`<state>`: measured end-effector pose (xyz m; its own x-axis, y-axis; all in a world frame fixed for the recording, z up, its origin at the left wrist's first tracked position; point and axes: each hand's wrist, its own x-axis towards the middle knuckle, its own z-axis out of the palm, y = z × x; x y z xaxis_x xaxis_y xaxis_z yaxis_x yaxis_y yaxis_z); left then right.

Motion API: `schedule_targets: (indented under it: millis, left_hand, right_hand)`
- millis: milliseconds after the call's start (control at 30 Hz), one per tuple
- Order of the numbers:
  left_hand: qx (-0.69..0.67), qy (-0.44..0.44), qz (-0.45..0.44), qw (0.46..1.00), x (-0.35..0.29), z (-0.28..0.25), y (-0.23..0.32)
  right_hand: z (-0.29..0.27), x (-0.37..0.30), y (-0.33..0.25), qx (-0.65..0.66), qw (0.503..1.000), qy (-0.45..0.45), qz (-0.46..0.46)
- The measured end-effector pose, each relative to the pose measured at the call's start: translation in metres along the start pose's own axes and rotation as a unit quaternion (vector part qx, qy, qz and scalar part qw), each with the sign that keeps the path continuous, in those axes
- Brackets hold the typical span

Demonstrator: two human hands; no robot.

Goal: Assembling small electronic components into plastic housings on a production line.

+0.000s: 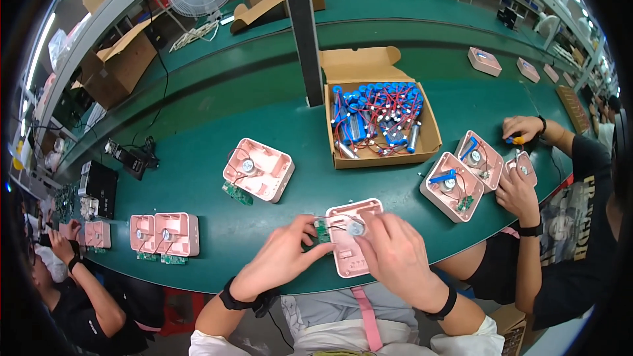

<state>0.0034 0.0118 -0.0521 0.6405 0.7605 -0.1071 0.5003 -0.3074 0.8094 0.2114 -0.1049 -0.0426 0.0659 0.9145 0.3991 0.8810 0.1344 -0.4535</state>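
In front of me lies a pink plastic housing (349, 265), its open side up. A round silver speaker (356, 228) sits inside it, with thin wires running to a small green circuit board (322, 229) at the left wall. My left hand (285, 254) pinches that board between thumb and fingers at the housing's edge. Over the right side of the housing, my right hand (401, 255) is closed beside the speaker. Its fingertips reach inside and hide part of the right wall; what they grip is hidden.
Beyond my hands stands a cardboard box (379, 160) of blue wired batteries. Another pink housing (280, 178) with a hanging board lies left of it. More housings (188, 236) sit farther left. At right, a co-worker's hands (517, 191) work beside housings with blue batteries (443, 177). A metal post (302, 33) rises behind.
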Motion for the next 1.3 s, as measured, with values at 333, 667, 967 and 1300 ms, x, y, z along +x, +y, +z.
schedule_targets:
  millis: [333,667,967,1300]
  left_hand:
    - [-0.022,-0.123,0.033,0.992,0.051,0.033,0.015]
    - [-0.088,-0.140,0.073,0.984,0.070,0.029,-0.009]
    - [-0.203,-0.128,-0.015,0.971,0.064,0.029,-0.010]
    - [-0.151,-0.129,0.009,0.980,0.064,0.024,-0.003]
  right_hand:
    - [-0.008,0.012,0.032,0.116,0.986,-0.072,0.097]
    - [-0.036,0.023,0.031,0.301,0.918,-0.092,0.241]
    - [-0.035,0.019,0.029,0.510,0.821,-0.014,0.257]
    - [-0.037,0.019,0.030,0.527,0.808,-0.012,0.263]
